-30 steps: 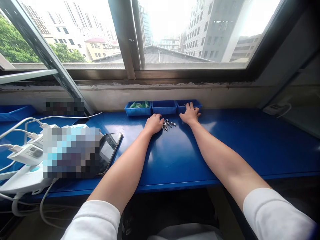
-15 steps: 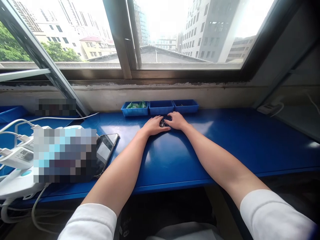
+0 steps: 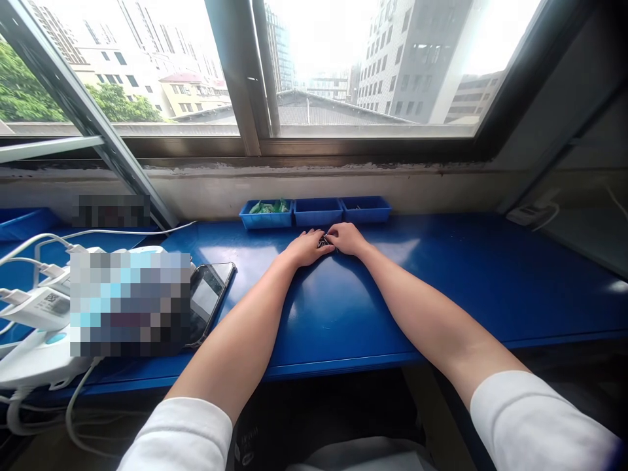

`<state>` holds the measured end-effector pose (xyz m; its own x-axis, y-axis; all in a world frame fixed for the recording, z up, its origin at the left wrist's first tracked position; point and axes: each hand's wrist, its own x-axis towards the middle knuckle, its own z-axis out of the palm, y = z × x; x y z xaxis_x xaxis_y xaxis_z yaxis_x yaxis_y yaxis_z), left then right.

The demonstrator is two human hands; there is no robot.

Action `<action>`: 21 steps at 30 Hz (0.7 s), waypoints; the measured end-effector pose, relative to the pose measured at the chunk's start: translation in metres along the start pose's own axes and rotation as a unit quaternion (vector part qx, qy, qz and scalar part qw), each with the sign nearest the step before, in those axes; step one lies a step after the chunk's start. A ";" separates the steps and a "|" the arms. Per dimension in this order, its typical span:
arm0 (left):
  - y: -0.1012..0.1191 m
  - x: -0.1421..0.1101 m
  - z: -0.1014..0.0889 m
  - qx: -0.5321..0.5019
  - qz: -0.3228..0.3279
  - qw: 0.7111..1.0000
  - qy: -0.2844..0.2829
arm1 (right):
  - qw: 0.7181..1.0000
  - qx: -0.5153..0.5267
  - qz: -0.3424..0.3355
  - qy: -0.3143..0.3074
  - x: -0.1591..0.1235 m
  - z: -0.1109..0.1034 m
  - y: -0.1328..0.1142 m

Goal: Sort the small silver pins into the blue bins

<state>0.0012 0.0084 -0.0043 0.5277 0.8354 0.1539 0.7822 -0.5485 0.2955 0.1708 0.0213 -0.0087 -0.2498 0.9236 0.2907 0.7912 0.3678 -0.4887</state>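
**Q: What lay at the left of the frame?**

A: A white charger (image 3: 34,309) with trailing cables sat on the blue table (image 3: 343,327), beside an obscured object (image 3: 130,304) and a smartphone (image 3: 209,301).

**Q: And at the centre?**

A: A person's left hand (image 3: 308,248) and right hand (image 3: 347,239) met on the tabletop, around small metal fasteners (image 3: 324,243). The fasteners lay in a tight heap, partly hidden, just short of three blue plastic trays (image 3: 265,222) along the far edge. Green items (image 3: 267,208) filled the leftmost tray.

**Q: What could go wrong?**

A: The glossy table offered little grip, so a careless sweep or a sudden slide of either hand could scatter the fasteners. Any that rolled could reach the near edge and drop off.

**Q: How did the fingers stand?**

A: The left fingers (image 3: 320,241) curved forward against the heap, and the right fingers (image 3: 332,230) curled in from the other side, their tips almost meeting. Neither hand was spread wide. Whether either was pinching a fastener could not be told.
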 end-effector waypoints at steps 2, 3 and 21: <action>0.000 0.000 0.000 -0.004 0.007 1.000 0.003 | 1.000 0.007 0.010 0.001 0.000 0.000 0.000; 0.000 -0.001 0.000 -0.005 0.012 1.000 0.006 | 1.000 0.013 0.016 0.001 0.000 0.000 0.000; 0.003 -0.002 0.001 -0.036 0.011 0.989 0.144 | 0.982 0.179 0.034 0.041 -0.001 -0.005 -0.003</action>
<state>0.0027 0.0051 -0.0043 0.4202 0.8038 0.4211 0.7400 -0.5721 0.3538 0.1715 0.0187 -0.0039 -0.1457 0.9407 0.3065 0.5530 0.3343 -0.7631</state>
